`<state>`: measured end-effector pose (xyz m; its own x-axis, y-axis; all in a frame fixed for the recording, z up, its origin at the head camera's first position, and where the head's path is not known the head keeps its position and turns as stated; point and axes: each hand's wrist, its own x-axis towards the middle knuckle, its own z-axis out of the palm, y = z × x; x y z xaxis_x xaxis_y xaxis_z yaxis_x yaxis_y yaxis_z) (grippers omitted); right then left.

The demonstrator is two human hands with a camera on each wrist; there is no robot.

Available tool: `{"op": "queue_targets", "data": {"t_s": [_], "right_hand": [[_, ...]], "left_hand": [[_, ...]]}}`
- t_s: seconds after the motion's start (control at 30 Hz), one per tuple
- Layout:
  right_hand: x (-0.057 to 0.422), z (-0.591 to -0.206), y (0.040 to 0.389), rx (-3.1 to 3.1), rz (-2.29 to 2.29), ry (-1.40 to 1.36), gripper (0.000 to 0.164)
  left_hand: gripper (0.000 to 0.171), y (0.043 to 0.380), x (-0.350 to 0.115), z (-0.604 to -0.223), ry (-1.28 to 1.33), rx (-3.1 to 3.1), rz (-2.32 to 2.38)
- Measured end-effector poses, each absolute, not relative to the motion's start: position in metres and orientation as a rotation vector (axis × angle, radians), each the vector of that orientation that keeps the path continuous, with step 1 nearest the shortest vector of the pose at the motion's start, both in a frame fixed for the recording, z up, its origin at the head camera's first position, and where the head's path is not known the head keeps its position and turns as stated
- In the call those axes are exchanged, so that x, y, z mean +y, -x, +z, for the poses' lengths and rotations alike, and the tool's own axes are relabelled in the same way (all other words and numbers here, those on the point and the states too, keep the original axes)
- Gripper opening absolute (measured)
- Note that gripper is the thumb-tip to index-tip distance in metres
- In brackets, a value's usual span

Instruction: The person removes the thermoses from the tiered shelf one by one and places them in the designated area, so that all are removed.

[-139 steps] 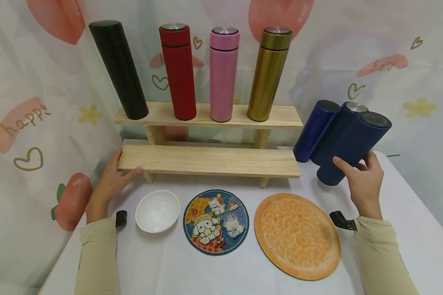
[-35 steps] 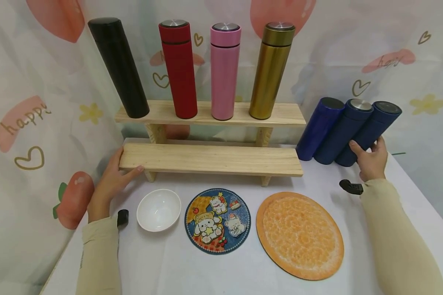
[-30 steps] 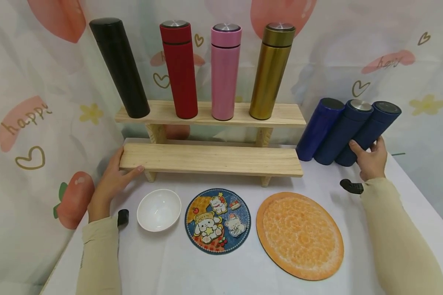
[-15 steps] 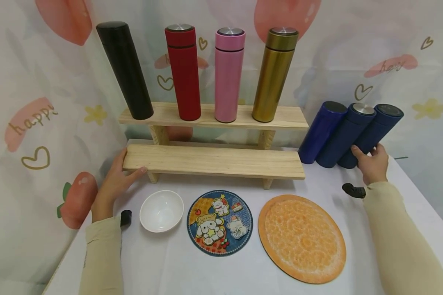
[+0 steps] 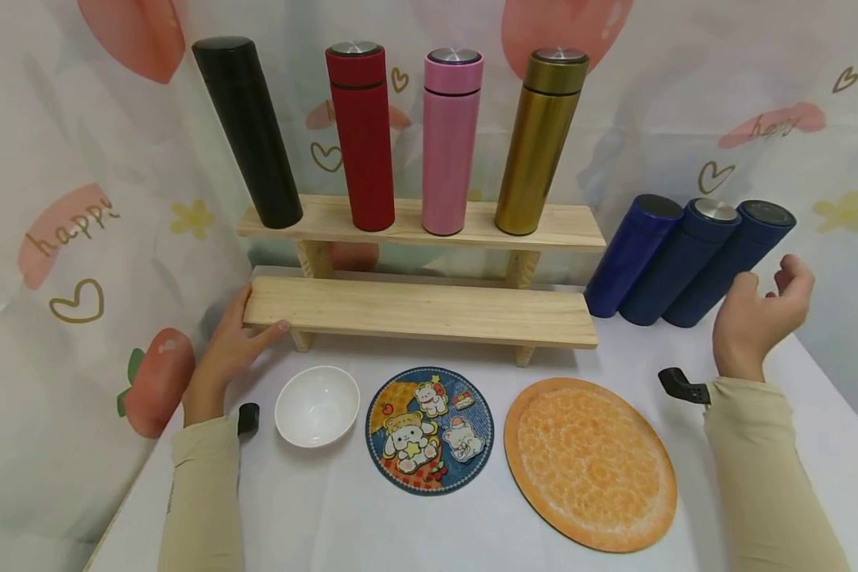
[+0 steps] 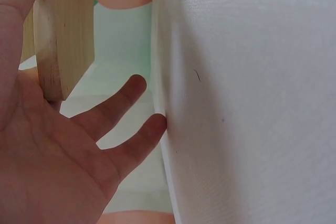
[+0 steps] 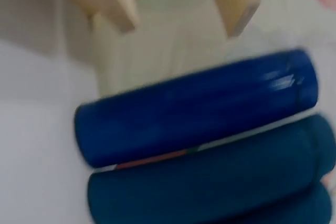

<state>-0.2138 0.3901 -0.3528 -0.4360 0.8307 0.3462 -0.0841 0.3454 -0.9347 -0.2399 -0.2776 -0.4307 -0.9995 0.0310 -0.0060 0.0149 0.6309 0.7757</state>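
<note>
My left hand (image 5: 230, 343) grips the left end of the lower board of the two-tier wooden shelf (image 5: 422, 310). In the left wrist view the board end (image 6: 63, 40) sits between thumb and fingers, with two fingers (image 6: 137, 142) spread free. My right hand (image 5: 761, 318), fingers loosely curled and holding nothing, hovers just right of three blue vacuum flasks. These stand in a row right of the shelf: a glossy blue flask (image 5: 631, 258), a navy flask with a silver lid top (image 5: 675, 266) and a navy flask with a dark lid top (image 5: 722, 266).
On the upper board stand a black flask (image 5: 252, 139), a red flask (image 5: 362, 143), a pink flask (image 5: 450, 151) and a gold flask (image 5: 541, 151). In front lie a white bowl (image 5: 318, 407), a round cartoon mat (image 5: 429, 430) and a round orange mat (image 5: 590, 465). Patterned cloth hangs behind.
Earlier my right hand holds the dark-topped navy flask in front of the others, then stands it at the row's right end. Now it has let go and moved off rightward. My left hand stays on the shelf.
</note>
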Motion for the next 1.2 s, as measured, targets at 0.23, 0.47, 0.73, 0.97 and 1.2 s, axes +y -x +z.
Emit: {"op": "queue_targets", "data": {"t_s": [0.23, 0.47, 0.73, 0.97, 1.2], "right_hand": [[0.336, -0.327, 0.204, -1.68, 1.121, 0.363, 0.04], [0.279, -0.313, 0.199, -1.743, 1.124, 0.183, 0.037], [0.256, -0.326, 0.218, -1.832, 1.171, -0.006, 0.036], [0.231, -0.322, 0.228, -1.925, 1.304, -0.119, 0.041], [0.21, -0.309, 0.246, -2.029, 1.455, -0.146, 0.056]], "left_hand": [[0.113, 0.24, -0.278, -0.431, -0.041, 2.828, 1.331], [0.113, 0.239, -0.277, -0.43, -0.046, 2.814, 1.355], [0.111, 0.241, -0.278, -0.43, -0.086, 2.829, 1.372], [0.111, 0.241, -0.278, -0.428, -0.099, 2.828, 1.379], [0.112, 0.24, -0.277, -0.428, -0.075, 2.819, 1.367]]}}
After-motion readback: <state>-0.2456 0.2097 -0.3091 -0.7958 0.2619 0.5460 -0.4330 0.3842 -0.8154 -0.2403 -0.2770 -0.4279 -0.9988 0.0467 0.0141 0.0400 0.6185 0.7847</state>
